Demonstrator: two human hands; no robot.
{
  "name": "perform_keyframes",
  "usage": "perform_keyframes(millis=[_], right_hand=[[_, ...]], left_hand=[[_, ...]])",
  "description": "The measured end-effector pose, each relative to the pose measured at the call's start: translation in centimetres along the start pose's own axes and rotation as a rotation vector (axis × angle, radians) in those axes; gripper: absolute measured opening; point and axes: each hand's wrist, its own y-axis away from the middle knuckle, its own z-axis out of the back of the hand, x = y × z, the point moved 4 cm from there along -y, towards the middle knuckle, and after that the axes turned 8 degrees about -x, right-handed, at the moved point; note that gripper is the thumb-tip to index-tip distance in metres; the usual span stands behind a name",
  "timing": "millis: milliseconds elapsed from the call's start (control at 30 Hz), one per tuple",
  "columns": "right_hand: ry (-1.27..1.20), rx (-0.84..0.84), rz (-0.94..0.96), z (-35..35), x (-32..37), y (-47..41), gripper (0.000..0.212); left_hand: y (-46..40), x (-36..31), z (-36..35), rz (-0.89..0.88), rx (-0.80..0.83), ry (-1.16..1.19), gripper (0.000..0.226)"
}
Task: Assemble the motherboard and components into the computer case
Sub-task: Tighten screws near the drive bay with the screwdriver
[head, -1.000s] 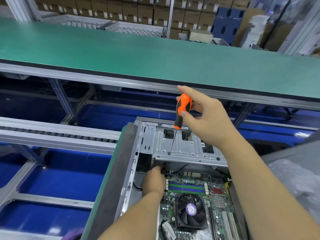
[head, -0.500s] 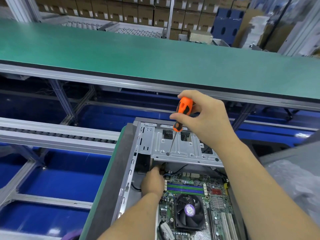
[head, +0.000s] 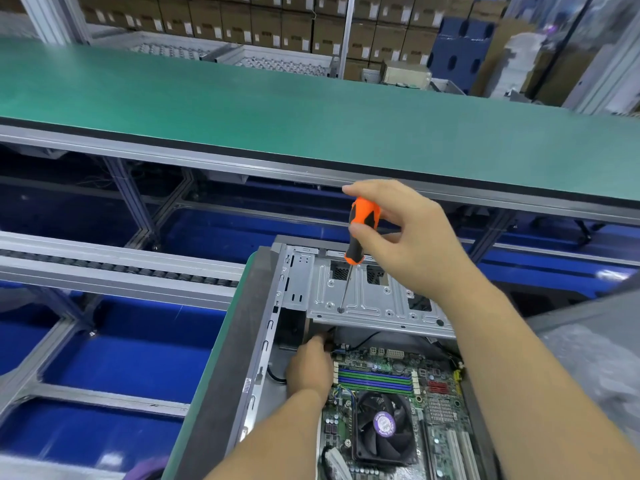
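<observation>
The right hand [head: 412, 244] has sunk slightly, its grip pinching one screwdriver [head: 358, 237], tip on the drive bracket [head: 374, 299] below. One left hand [head: 310, 367] reaches beneath the bracket beside the motherboard [head: 391, 403]; its grip is hidden.

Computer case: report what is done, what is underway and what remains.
Done: motherboard with its fan lies in the case. Underway: right hand holds screwdriver tip on the metal bracket; left hand reaches beneath. Left: the case is open.
</observation>
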Motion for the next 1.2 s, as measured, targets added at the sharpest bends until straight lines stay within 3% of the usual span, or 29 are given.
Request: perform_keyframes(millis=[67, 233, 333, 400, 500, 633, 767, 900, 1033, 1133, 1200], right_hand=[[-0.077, 0.052, -0.046, 0.2, -0.2, 0.0, 0.044], [0.149, -0.152, 0.016, 0.2, 0.1, 0.3, 0.052], [-0.163, -0.03, -0.043, -0.4, -0.1, 0.7, 0.054], [-0.253, -0.043, -0.077, -0.7, -0.2, 0.7, 0.05], [-0.033, -0.194, -0.044, -0.6, 0.0, 0.5, 0.042], [-0.215, -0.03, -0.102, -0.9, -0.1, 0.5, 0.057], [0.114, -0.132, 0.01, -0.7, 0.2, 0.0, 0.048], [-0.092, 0.032, -0.069, -0.9, 0.2, 0.3, 0.062], [0.232, -0.031, -0.039, -0.1, 0.5, -0.6, 0.049], [-0.019, 0.111, -0.098, -0.4, 0.7, -0.3, 0.052], [0.031, 0.098, -0.094, -0.3, 0.7, -0.6, 0.049]], left_hand=[[0.0, 0.0, 0.0, -0.003, 0.0, 0.002, 0.028], [-0.1, -0.1, 0.0, -0.013, 0.0, 0.006, 0.016], [0.0, 0.0, -0.1, -0.014, 0.007, 0.022, 0.015], [-0.1, 0.0, 0.0, -0.016, 0.006, 0.031, 0.013], [-0.1, 0.0, 0.0, -0.019, 0.007, 0.034, 0.014], [-0.1, -0.1, 0.0, -0.019, 0.006, 0.036, 0.015], [-0.1, -0.1, 0.1, -0.013, 0.007, 0.037, 0.015], [-0.1, -0.1, 0.0, -0.014, 0.004, 0.037, 0.015], [-0.2, 0.0, 0.0, -0.005, -0.002, 0.027, 0.017], [-0.2, 0.0, 0.0, -0.002, -0.001, 0.021, 0.016], [-0.2, 0.0, 0.0, 0.003, -0.003, 0.018, 0.015]])
